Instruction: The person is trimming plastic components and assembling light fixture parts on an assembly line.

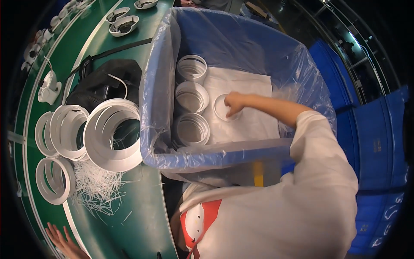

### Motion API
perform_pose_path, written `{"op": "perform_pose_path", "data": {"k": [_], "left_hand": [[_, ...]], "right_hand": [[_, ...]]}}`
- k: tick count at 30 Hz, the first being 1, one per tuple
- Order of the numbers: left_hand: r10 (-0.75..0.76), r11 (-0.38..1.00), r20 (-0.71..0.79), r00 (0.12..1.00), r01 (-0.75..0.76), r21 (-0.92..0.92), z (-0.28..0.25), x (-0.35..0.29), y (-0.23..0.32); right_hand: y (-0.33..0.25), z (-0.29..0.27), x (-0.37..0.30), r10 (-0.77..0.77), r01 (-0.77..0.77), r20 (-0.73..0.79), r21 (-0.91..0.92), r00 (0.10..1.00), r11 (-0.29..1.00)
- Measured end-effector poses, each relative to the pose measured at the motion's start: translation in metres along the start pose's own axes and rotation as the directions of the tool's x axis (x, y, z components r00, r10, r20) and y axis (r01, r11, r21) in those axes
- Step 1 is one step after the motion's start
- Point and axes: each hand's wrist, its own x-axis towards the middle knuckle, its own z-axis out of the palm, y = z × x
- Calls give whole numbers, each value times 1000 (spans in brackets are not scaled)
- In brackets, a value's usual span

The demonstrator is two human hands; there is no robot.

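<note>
My right arm reaches into a blue bin (241, 156) lined with clear plastic. At its bottom my right hand (234, 104) is closed on the near-right edge of a white plastic ring (217, 113), over a white sheet (258, 129). Left of that ring stand three stacks of white rings, the far stack (192, 69), the middle stack (191, 98) and the near stack (192, 129). At the lower left my left hand (64, 242) is over the green table, fingers spread and holding nothing. A white ring (55, 180) lies beyond it.
More white rings (113, 135) stand on the green table (142, 207) beside a heap of thin white plastic strips (98, 185). A black bag (112, 77) lies behind them. White shells with black parts (123, 26) sit farther back. Blue bins (375, 146) line the right.
</note>
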Motion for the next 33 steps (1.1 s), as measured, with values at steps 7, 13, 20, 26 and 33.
{"op": "perform_pose_path", "data": {"k": [7, 13, 20, 26, 33], "left_hand": [[-36, 999, -44, 998, 36, 3, 5, -10, 10], [57, 992, 62, 996, -49, -120, 24, 6, 8], [0, 988, 85, 996, 13, -154, 49, -11, 23], [-35, 996, 15, 999, 36, -83, 22, -18, 12], [-41, 996, 4, 999, 41, -73, 8, -25, 4]], "right_hand": [[-20, 46, 3, 33, 66, -281, 337, 959, 939], [4, -64, -6, 649, 376, -476, 877, 594, 299], [-23, -107, 16, 412, 216, 77, 755, 908, -619], [-39, -60, 70, 408, 76, 156, 863, 899, -499], [-53, -49, 78, 588, 171, -171, 984, 791, 56]]}}
